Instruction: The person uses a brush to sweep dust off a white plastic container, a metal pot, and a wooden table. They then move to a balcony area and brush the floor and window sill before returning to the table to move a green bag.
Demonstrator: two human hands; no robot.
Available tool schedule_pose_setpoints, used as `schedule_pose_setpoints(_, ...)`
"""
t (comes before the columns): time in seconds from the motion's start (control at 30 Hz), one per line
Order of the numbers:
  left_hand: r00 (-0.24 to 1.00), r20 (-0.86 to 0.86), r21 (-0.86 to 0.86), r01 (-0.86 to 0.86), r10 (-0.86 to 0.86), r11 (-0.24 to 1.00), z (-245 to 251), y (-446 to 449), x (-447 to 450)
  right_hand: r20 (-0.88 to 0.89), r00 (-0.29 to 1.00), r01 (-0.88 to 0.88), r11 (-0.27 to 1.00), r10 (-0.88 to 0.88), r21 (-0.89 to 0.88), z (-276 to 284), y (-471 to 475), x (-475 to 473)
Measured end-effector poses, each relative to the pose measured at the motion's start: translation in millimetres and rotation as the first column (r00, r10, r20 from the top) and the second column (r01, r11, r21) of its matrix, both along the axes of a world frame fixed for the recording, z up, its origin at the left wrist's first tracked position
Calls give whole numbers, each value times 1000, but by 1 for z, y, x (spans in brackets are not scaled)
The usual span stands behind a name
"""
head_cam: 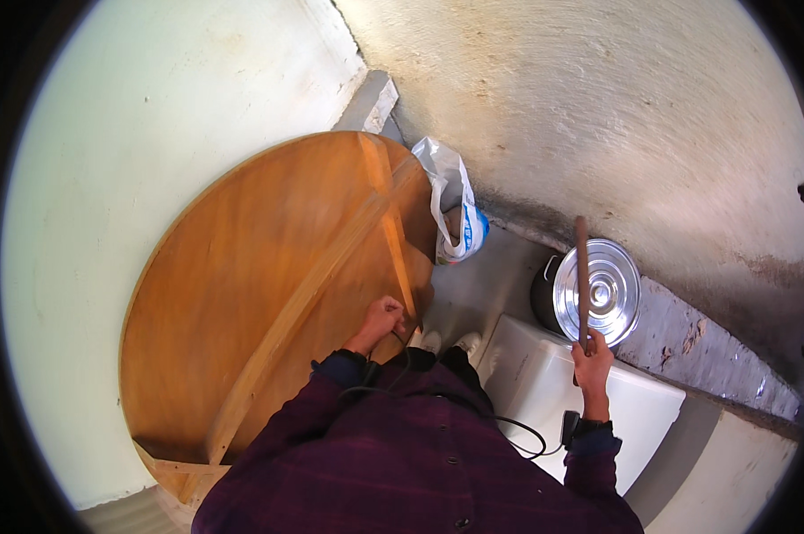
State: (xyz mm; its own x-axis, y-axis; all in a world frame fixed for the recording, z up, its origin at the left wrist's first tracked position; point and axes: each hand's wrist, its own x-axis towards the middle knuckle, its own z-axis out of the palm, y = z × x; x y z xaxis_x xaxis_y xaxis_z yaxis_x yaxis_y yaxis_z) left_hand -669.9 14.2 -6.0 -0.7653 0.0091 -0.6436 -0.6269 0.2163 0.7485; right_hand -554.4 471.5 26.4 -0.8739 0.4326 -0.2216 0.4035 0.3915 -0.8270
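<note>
My right hand is closed around the lower part of a brown wooden stick, which points up and away across a round shiny metal lid. The lid sits on a dark pot. My left hand is in front of a round wooden tabletop that leans on its edge against the wall, its underside battens facing me. The fingers of that hand are curled; whether they hold anything, such as the thin dark cable near them, I cannot tell.
A white plastic bag with things inside stands on the grey floor past the tabletop. A white box-like appliance or container is at my right, beside a grey ledge along the stained wall. A black cable hangs by my waist.
</note>
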Motion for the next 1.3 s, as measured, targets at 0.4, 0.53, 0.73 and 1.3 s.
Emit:
schedule_pose_setpoints(0.4, 994, 35, -108, 110, -107, 988, -22, -38, 72, -181, 843, -538, 785, 507, -308, 49, -112, -115)
schedule_pose_setpoints(0.53, 993, 70, -66, 95, -90, 993, -19, -50, 96, -228, 799, -601, 739, 556, -305, 61, -148, -129)
schedule_pose_setpoints(0.73, 988, 105, 4, 109, -109, 994, -28, -68, 137, -227, 900, -436, 801, 373, -411, 60, -187, -112)
schedule_pose_setpoints(1.3, 999, 41, 89, 19, -22, 996, -59, -129, 264, -277, 942, -311, 807, 191, -502, 76, -275, -29)
